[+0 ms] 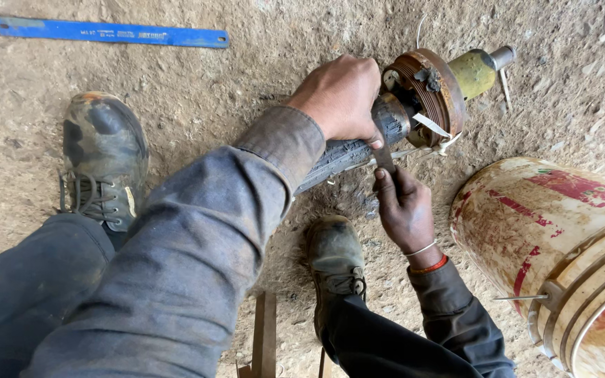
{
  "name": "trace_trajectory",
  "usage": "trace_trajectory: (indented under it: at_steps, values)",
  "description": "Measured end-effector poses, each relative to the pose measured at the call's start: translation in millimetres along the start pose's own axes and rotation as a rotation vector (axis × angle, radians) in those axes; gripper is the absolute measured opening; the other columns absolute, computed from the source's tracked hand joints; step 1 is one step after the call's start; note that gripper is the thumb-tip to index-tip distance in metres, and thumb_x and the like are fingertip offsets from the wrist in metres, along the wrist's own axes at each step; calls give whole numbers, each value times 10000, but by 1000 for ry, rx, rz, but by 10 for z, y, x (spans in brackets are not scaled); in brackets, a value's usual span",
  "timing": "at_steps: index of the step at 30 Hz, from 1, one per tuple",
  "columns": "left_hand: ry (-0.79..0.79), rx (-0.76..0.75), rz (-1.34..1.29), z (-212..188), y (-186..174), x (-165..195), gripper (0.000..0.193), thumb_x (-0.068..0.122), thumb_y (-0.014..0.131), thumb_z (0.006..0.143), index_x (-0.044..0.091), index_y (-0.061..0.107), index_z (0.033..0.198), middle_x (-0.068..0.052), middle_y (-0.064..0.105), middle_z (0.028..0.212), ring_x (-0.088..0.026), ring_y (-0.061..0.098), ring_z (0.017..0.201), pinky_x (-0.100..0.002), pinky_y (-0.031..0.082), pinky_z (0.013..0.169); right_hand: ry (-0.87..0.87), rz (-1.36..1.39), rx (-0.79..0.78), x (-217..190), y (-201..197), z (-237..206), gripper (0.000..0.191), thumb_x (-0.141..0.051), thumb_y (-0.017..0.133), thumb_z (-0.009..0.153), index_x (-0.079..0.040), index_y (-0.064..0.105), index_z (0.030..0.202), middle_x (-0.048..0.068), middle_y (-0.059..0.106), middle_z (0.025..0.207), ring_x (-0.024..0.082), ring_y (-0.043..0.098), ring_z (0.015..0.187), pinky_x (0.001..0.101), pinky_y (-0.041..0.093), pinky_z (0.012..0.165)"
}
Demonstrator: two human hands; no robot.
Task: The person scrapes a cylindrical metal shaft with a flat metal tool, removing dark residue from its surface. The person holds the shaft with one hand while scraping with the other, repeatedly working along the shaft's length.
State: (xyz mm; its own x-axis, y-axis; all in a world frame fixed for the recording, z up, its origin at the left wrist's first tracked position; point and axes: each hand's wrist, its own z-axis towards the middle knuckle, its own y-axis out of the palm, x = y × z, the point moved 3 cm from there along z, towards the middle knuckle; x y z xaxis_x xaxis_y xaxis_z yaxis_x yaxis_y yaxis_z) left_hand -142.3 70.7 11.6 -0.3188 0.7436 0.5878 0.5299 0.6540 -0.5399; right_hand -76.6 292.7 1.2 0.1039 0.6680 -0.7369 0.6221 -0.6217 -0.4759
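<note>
Here I see my left hand (341,98) closed over the dark, grimy shaft of a motor rotor (386,129) that lies on the dirt floor (246,70), fingers wrapped over the top and the thumb tucked down against its near side. Directly beyond that hand's knuckles sits the rotor's rusty copper-wound disc (432,91), with a yellowish-green sleeve (472,72) and a bare metal shaft tip (504,54) pointing further away to the right. My right hand (404,210) comes up from just below the left one, pinching a short flat metal blade (385,159) between thumb and fingers; the blade's upper end touches the underside of the rotor right at my left thumb. A thin bangle and an orange thread (434,266) ring that wrist. Just under my right hand stands my right boot (335,262), and under my left forearm, well out to the left, my left boot (103,157). To the right of my right hand, near but not touching, lies a worn cream bucket with red markings (547,238) on its side. Far beyond my left arm, up to the left, a blue hacksaw blade (110,32) lies flat on the ground.
</note>
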Motion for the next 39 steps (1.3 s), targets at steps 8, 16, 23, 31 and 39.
trace_trajectory:
  at_steps: [8, 16, 23, 31, 39]
  values:
    - [-3, 34, 8, 260, -25, 154, 523, 301, 960, 689, -30, 680, 981, -107, 715, 853, -199, 704, 689, -334, 620, 626, -7, -12, 55, 12, -205, 107, 340, -310, 604, 1074, -16, 703, 936, 15, 638, 661, 81, 562, 565, 269, 438, 503]
    - [-4, -9, 47, 206, -87, 178, 646, 416, 963, 691, -43, 675, 1044, -119, 720, 898, -212, 697, 726, -345, 605, 674, 34, 11, 57, 63, -250, 156, 354, -309, 615, 1067, -10, 700, 898, 17, 637, 650, 79, 549, 561, 273, 428, 493]
    - [-111, -96, -166, 57, -73, 159, 489, 302, 875, 783, 12, 696, 1133, -114, 751, 1054, -242, 726, 906, -365, 621, 801, -11, -8, 76, 117, -233, 112, 344, -288, 600, 1057, -10, 694, 876, 19, 637, 639, 85, 549, 523, 280, 422, 459]
    - [50, 186, -802, -486, 9, -382, 531, 28, 640, 892, 26, 563, 1417, -141, 651, 1396, -231, 663, 1254, -381, 537, 1096, -264, -522, 156, 52, -218, -172, 239, -242, 640, 998, -38, 661, 1121, 106, 650, 805, 254, 622, 651, 415, 533, 565]
    - [-51, -5, -780, -1034, -1, -259, 415, 206, 655, 963, 49, 667, 1348, -128, 748, 1261, -189, 726, 978, -310, 624, 817, -529, -484, 226, -398, -244, -418, 400, -257, 751, 903, -77, 675, 1251, 89, 674, 971, 286, 651, 846, 428, 551, 694]
